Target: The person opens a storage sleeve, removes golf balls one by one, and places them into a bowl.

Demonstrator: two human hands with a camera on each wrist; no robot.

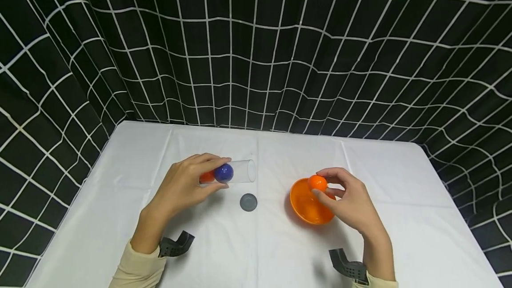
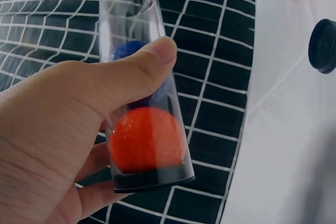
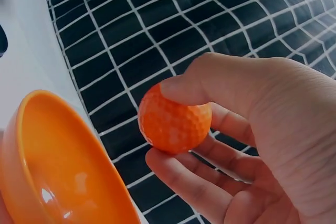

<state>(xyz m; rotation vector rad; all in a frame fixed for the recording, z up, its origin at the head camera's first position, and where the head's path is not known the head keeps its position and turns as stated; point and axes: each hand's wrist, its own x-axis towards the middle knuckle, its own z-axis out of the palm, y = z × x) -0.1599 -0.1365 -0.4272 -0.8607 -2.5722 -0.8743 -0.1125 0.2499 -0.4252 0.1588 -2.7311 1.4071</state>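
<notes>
My left hand (image 1: 186,181) grips a clear plastic tube (image 1: 242,171) that lies sideways in the head view, its open mouth facing right. Inside it are a blue ball (image 1: 223,173) and, deeper at the dark capped end, an orange-red ball (image 2: 147,140). Between thumb and fingertips, my right hand (image 1: 352,197) pinches a dimpled orange golf ball (image 3: 175,118). That ball is over the orange bowl (image 1: 308,210), near its far rim. In the right wrist view the bowl's visible inside holds nothing.
A round dark grey cap (image 1: 248,202) lies on the white-covered table (image 1: 272,252) between the tube and the bowl. Black curtains with a white grid (image 1: 256,57) rise behind the table and on both sides.
</notes>
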